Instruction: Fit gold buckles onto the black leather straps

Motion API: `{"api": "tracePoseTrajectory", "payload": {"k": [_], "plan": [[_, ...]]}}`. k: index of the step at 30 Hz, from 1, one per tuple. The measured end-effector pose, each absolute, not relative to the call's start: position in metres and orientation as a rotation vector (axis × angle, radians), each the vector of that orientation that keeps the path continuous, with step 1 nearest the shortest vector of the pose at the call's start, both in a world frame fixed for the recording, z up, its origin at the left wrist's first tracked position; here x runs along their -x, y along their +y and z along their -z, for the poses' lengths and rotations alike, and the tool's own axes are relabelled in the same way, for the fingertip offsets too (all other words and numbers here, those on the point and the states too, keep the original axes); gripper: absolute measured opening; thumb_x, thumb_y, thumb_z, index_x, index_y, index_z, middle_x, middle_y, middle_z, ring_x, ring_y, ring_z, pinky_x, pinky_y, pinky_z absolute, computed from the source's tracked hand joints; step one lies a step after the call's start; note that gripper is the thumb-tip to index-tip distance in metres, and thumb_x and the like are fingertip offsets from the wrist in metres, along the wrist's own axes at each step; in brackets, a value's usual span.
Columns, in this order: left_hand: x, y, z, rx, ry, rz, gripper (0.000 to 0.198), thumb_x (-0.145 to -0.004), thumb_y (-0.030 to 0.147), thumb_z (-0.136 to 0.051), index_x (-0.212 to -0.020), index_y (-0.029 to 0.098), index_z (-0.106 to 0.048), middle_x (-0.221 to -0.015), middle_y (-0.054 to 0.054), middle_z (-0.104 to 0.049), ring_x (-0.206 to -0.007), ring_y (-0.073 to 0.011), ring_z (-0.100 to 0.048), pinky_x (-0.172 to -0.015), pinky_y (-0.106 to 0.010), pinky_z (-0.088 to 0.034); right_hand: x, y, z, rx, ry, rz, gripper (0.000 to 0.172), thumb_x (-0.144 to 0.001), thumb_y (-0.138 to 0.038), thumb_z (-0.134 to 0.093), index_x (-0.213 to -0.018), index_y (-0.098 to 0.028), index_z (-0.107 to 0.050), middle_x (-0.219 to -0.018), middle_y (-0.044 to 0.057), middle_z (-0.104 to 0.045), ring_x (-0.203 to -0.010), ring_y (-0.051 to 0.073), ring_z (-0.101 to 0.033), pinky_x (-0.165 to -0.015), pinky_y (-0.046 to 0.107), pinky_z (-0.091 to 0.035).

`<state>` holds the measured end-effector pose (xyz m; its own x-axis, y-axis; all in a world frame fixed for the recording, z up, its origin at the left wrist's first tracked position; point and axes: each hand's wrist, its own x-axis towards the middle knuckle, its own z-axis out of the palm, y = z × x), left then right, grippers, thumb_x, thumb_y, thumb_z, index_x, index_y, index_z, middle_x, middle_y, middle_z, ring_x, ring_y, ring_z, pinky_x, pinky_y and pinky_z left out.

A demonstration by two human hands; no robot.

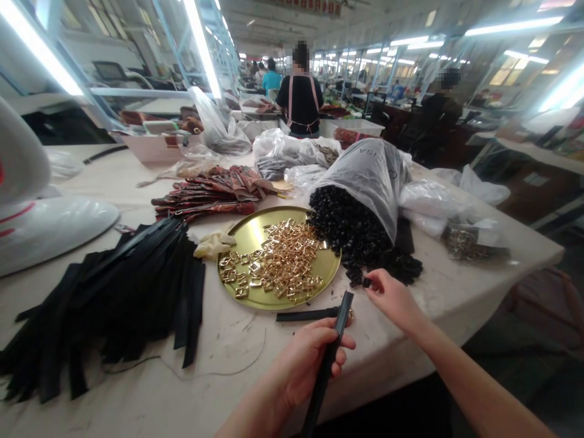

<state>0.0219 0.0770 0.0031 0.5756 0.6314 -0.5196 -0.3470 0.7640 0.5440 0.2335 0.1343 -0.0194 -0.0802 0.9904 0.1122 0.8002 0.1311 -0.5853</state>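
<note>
item, one black strap [345, 307]: narrow, flat, straight, faintly shiny; between five and six o'clock in my view, tip toward half past twelve; my left hand [310, 353] wraps it, thumb and fingers clamped on. item, one small black piece [366, 282]: dark, stubby; half past three from the gold-toned tray [249, 230] of gold buckles [289, 255]; my right hand [392, 297] pinches it at the fingertips.

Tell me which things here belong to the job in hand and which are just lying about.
Likely part of the job:
black strap in the left hand
small black piece in the right hand
black pieces spilling from the bag
gold buckles on the round tray
heap of black strips

Probably just lying about:
reddish patterned strips
crumpled cream item
pale bin
</note>
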Motion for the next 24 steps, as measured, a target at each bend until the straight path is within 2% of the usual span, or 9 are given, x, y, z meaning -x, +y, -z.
{"api": "tracePoseTrajectory", "payload": {"k": [4, 7, 13, 19, 22, 24], "plan": [[-0.025, 0.075, -0.004, -0.433, 0.755, -0.604, 0.031, -0.074, 0.014, -0.045, -0.104, 0.013, -0.053, -0.077, -0.004, -0.059, -0.043, -0.0043, -0.048, -0.037, -0.013, -0.037, -0.227, 0.115, 0.013, 1.478, -1.637, -1.182, 0.025, -0.071, -0.021, -0.055, -0.095, -0.018, -0.05, -0.091, 0.003, -0.061, -0.085, 0.016, -0.059, -0.078, 0.032, -0.047], [-0.027, 0.071, -0.001, -0.471, 0.773, -0.591, 0.03, -0.074, 0.014, -0.045, -0.103, 0.012, -0.052, -0.077, -0.005, -0.061, -0.043, -0.0044, -0.05, -0.038, -0.013, -0.038, -0.222, 0.103, 0.007, 1.405, -1.538, -1.378, 0.029, -0.069, -0.019, -0.058, -0.096, -0.018, -0.049, -0.095, 0.004, -0.06, -0.086, 0.016, -0.059, -0.078, 0.033, -0.048], [-0.032, 0.058, 0.005, -0.671, 0.921, -0.588, 0.029, -0.075, 0.018, -0.044, -0.103, 0.016, -0.049, -0.076, -0.003, -0.063, -0.045, -0.0053, -0.053, -0.038, -0.013, -0.036, -0.218, 0.09, -0.005, 1.347, -1.354, -1.521, 0.027, -0.076, -0.028, -0.055, -0.101, -0.019, -0.05, -0.1, 0.003, -0.057, -0.078, 0.013, -0.06, -0.076, 0.032, -0.049], [-0.032, 0.046, 0.002, -0.884, 1.002, -0.527, 0.027, -0.076, 0.017, -0.038, -0.101, 0.017, -0.048, -0.076, -0.001, -0.062, -0.043, -0.0056, -0.052, -0.038, -0.015, -0.037, -0.217, 0.083, -0.002, 1.339, -1.381, -1.42, 0.028, -0.075, -0.035, -0.059, -0.095, -0.017, -0.054, -0.083, 0.001, -0.059, -0.069, 0.013, -0.059, -0.069, 0.031, -0.049], [-0.028, 0.042, 0.005, -1.067, 1.024, -0.507, 0.024, -0.082, 0.028, -0.035, -0.096, 0.016, -0.051, -0.067, 0.001, -0.059, -0.041, -0.0061, -0.049, -0.037, -0.016, -0.034, -0.213, 0.076, 0.001, 1.335, -1.5, -1.327, 0.025, -0.072, -0.032, -0.062, -0.091, -0.017, -0.056, -0.082, 0.002, -0.062, -0.077, 0.016, -0.06, -0.074, 0.032, -0.048], [-0.025, 0.04, 0.006, -1.206, 1.049, -0.494, 0.031, -0.084, 0.038, -0.033, -0.089, 0.015, -0.053, -0.055, 0.004, -0.054, -0.039, -0.0068, -0.046, -0.037, -0.017, -0.032, -0.209, 0.069, 0.002, 1.307, -1.565, -1.325, 0.022, -0.072, -0.03, -0.063, -0.089, -0.018, -0.058, -0.082, 0.002, -0.064, -0.079, 0.017, -0.06, -0.076, 0.032, -0.047]]}}
